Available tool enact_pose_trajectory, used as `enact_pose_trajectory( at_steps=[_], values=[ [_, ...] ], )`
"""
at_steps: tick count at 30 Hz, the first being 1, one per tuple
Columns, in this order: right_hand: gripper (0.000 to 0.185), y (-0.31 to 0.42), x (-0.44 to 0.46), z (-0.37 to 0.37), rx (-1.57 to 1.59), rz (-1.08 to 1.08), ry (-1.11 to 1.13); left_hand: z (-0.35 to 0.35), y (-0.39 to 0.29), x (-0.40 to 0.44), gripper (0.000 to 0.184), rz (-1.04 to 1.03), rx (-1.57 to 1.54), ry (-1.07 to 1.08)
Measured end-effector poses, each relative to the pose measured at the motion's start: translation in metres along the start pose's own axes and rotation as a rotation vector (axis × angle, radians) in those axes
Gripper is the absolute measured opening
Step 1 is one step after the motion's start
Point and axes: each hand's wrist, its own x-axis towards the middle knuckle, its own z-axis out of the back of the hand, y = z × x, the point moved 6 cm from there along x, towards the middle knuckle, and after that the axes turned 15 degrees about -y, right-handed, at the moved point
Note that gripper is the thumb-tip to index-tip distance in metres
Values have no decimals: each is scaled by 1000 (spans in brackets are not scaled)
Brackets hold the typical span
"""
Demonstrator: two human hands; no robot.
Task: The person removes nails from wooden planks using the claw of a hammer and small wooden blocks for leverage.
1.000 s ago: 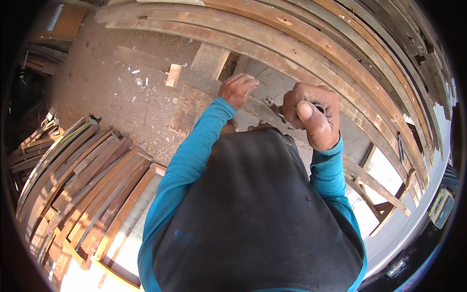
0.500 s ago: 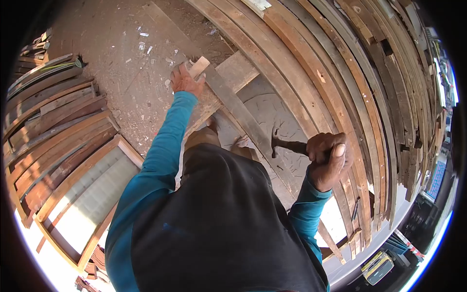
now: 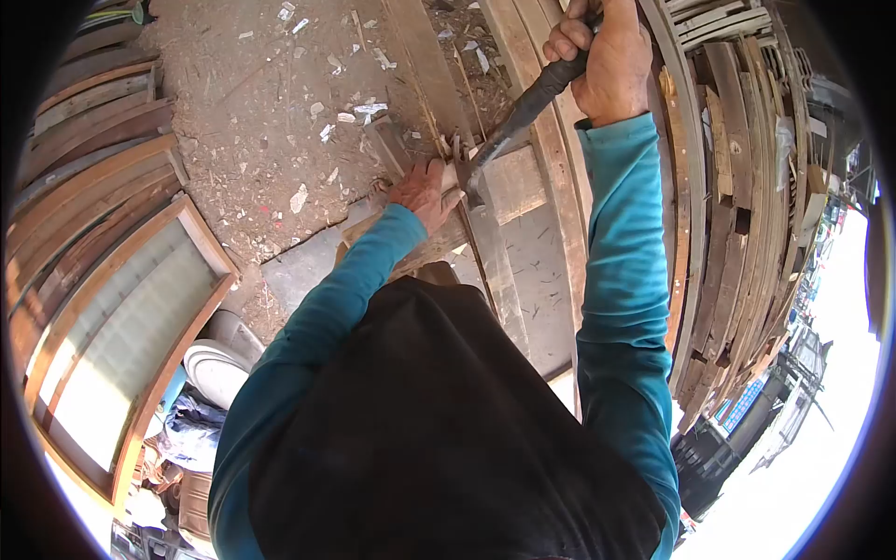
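Observation:
My right hand (image 3: 611,70) is wrapped round the dark handle of a claw hammer (image 3: 532,101). The hammer's head is down at a wooden block (image 3: 450,176), close to the fingers of my left hand (image 3: 425,198). That hand is closed on the block, most of which its fingers hide. Beneath lies a long narrow plank (image 3: 497,271), crossing a wider board (image 3: 516,182). Whether the hammer head touches the block or the plank, I cannot tell.
Long timber planks (image 3: 728,205) are stacked along the right. On the left lean wooden frames, one with a pale panel (image 3: 140,327). Paint chips and scraps (image 3: 299,198) litter the dirt floor. A pale round container (image 3: 219,369) stands at lower left.
My right hand has moved up and forward, bringing the hammer head to the block by my left hand. The left hand stays on the block. The view has shifted forward.

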Motion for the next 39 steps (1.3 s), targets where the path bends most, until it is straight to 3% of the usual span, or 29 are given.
enact_pose_trajectory(
  at_steps=[4,11,16,20,24,27,33,34,39],
  values=[
    [45,-33,52,-45,-148,-158,6,12,-5,8,54,-10,32,0],
    [39,-68,115,-103,-356,-61,67,9,3,17,46,-20,-48,4],
    [42,-89,126,-127,-532,-187,80,19,4,27,45,0,-66,19],
    [42,-116,154,-127,-481,-216,168,17,2,29,46,-30,-51,-22],
    [40,-71,89,-120,-313,-218,138,9,3,29,50,-23,23,-18],
    [39,-44,53,-111,-262,-43,-1,3,6,27,53,24,44,76],
    [38,-21,-1,-120,-250,138,77,-1,6,23,56,-9,91,23],
    [46,-26,-5,-112,-241,199,131,-2,5,22,56,11,98,57],
    [40,-28,-34,-101,-234,350,196,3,5,24,58,144,55,131]
  ],
)
